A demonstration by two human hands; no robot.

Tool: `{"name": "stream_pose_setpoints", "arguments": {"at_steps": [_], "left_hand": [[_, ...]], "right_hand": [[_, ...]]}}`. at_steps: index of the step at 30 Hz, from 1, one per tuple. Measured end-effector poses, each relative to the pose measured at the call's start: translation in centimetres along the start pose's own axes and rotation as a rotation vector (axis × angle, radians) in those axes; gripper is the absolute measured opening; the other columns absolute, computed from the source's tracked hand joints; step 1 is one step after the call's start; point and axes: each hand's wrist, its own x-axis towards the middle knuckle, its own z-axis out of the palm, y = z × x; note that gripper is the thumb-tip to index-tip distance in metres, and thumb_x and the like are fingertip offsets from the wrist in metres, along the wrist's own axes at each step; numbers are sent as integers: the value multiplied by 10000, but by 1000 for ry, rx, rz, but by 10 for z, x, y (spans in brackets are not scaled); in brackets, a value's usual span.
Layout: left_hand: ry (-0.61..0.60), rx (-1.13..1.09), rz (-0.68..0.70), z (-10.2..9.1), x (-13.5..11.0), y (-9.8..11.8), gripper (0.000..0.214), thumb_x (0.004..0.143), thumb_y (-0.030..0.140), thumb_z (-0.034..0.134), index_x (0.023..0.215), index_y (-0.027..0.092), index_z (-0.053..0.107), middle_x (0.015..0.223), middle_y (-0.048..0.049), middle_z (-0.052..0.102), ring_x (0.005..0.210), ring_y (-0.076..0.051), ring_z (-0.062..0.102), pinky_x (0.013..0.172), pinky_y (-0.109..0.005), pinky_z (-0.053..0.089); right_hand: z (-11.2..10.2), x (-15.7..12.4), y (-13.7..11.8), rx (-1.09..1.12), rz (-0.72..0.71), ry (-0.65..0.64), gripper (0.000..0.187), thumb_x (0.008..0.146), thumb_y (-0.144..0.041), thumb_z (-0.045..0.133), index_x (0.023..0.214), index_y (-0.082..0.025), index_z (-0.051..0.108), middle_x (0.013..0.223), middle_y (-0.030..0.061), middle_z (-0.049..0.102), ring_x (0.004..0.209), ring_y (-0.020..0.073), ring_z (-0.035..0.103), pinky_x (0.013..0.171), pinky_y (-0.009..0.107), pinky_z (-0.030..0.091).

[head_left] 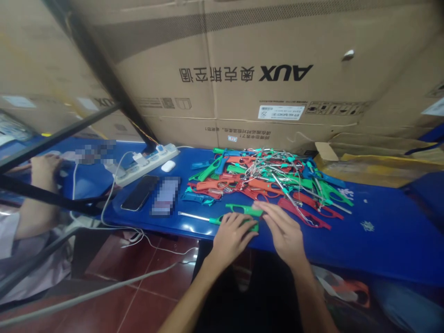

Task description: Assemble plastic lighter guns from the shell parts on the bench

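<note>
My left hand (231, 235) lies over a green stick lighter (215, 220) near the table's front edge, fingers curled on its handle. The lighter's thin metal tube (194, 216) points left. My right hand (285, 233) has its fingertips pinched on the right end of a green handle shell (244, 209) with an open trigger loop, just beyond the lighter. Behind both hands spreads a heap of stick lighter parts: orange shells (265, 186), green and blue shells, metal tubes and thin wires.
On the blue table (388, 231), two phones (140, 193), a white earbud case (168, 166) and a power strip (147, 164) stand left. A large cardboard box (236, 41) rises behind. Beyond a black metal frame (62, 125), another person's arm (40, 199) rests at left.
</note>
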Motion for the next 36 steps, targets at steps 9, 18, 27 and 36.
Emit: {"name": "stream_pose_setpoints", "arguments": {"at_steps": [9,18,27,36], "left_hand": [[-10,-13,-10,-1,1,0,271,1023,403,592,1234,257,680,1202,-33,727,1097,-205,619,941,-396,409],[4,-12,-9,1,1,0,258,1015,393,610,1218,252,684,1189,-30,730,1085,-203,629,932,-393,415],[23,19,0,0,1,1,257,1017,382,608,1224,251,685,1181,-47,730,1070,-206,639,918,-393,436],[21,11,-3,1,0,1,256,1025,386,591,1226,249,672,1197,-42,725,1082,-215,625,921,-401,416]], "right_hand": [[-9,-2,6,-55,49,38,393,1044,-188,472,1389,-282,635,1173,83,714,1029,204,713,888,360,605],[-17,-1,10,-112,-64,96,397,982,-138,604,1334,-305,681,1022,51,756,898,187,737,802,317,615],[-10,5,6,-14,-89,41,402,958,-142,651,1313,-321,702,998,40,764,877,184,735,786,319,615],[-1,6,1,28,-48,47,473,953,-95,648,1359,-337,668,1022,24,750,893,158,733,814,289,612]]}}
